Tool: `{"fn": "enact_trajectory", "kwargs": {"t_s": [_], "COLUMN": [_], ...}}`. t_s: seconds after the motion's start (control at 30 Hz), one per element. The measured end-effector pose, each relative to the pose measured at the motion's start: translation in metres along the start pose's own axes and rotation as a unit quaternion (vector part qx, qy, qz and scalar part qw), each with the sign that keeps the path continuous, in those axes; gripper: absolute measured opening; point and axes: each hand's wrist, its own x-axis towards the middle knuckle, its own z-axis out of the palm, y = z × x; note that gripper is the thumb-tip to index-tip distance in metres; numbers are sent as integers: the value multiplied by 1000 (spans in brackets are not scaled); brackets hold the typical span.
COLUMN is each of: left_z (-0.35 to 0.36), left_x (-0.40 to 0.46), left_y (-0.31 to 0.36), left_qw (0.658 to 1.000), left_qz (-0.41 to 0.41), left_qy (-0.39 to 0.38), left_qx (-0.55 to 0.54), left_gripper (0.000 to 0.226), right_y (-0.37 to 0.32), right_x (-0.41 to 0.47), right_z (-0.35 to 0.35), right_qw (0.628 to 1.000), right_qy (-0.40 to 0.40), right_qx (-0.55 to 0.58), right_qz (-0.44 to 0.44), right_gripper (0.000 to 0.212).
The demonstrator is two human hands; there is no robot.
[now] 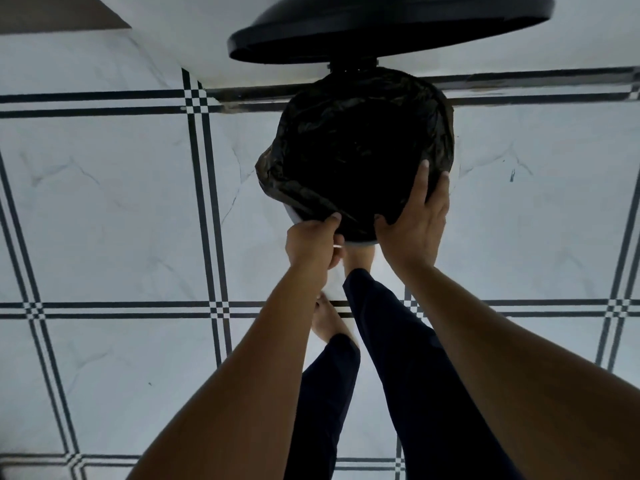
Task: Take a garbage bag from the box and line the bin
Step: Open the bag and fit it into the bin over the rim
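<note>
We observe a black garbage bag [356,150], a black bin lid [388,29], white marbled floor tiles [114,209] with black-striped borders, and dark navy trousers [398,358].

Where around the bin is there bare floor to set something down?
Open tiled floor lies left of the bin, and more to its right. The near side is crowded: left hand and right hand grip the black bag, feet below. Behind, the raised lid overhangs.
</note>
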Motion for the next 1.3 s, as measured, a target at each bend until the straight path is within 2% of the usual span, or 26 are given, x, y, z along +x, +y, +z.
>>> {"fn": "enact_trajectory", "kwargs": {"t_s": [0.1, 0.2, 0.4, 0.5, 0.57, 0.63, 0.67, 0.73, 0.77, 0.83, 0.93, 1.03, 1.1, 1.17, 1.3], "left_z": [-5, -19, -37, -34, -27, -22, -23, -25, -26, -28, -25, -19, -19, -20, -25], "left_x": [4, 6, 14, 10, 9, 9, 15, 29, 36, 34, 21, 12, 11, 20, 33], "left_y": [4, -1, -30, -34, -33, -26, -22, -15, -15, -5, 4, 2, 0, -3, -9], "left_qw": [998, 999, 998, 995, 994, 988, 984, 972, 965, 944, 935, 917, 909, 899, 907], "left_qz": [-20, -15, -57, -94, -93, -102, -107, -116, -118, -118, -117, -128, -96, -76, -56], "left_qy": [4, 5, 17, 19, 2, -23, -25, -11, 1, 25, 45, 12, -7, -15, -54], "left_qx": [-62, -39, 11, -22, -64, -115, -140, -204, -233, -307, -331, -378, -406, -431, -415], "left_gripper": [18, 14, 16, 14, 13, 34, 29, 3, 12, 26, 42, 44, 43, 42, 40], "right_y": [-4, -6, 9, 15, 21, 29, 34, 41, 41, 36, 26, 18, 19, 22, 20], "right_x": [-5, -9, -10, -11, -8, -2, 3, 13, 15, 20, 21, 14, 15, 20, 28], "right_z": [-2, -8, -1, 6, 11, 13, 12, 9, 5, -3, -8, -11, -7, -3, -6], "right_qw": [993, 972, 931, 911, 909, 913, 907, 862, 820, 727, 642, 562, 542, 539, 565], "right_qy": [17, 47, 58, 58, 57, 39, 21, -28, -59, -108, -111, -82, -87, -119, -151], "right_qx": [107, 197, 269, 305, 289, 254, 253, 300, 346, 438, 550, 648, 675, 690, 659], "right_qz": [41, 122, 240, 271, 295, 317, 337, 408, 451, 518, 523, 507, 493, 469, 472], "right_gripper": [87, 84, 80, 62, 45, 30, 26, 13, 5, 20, 34, 37, 39, 41, 36]}}
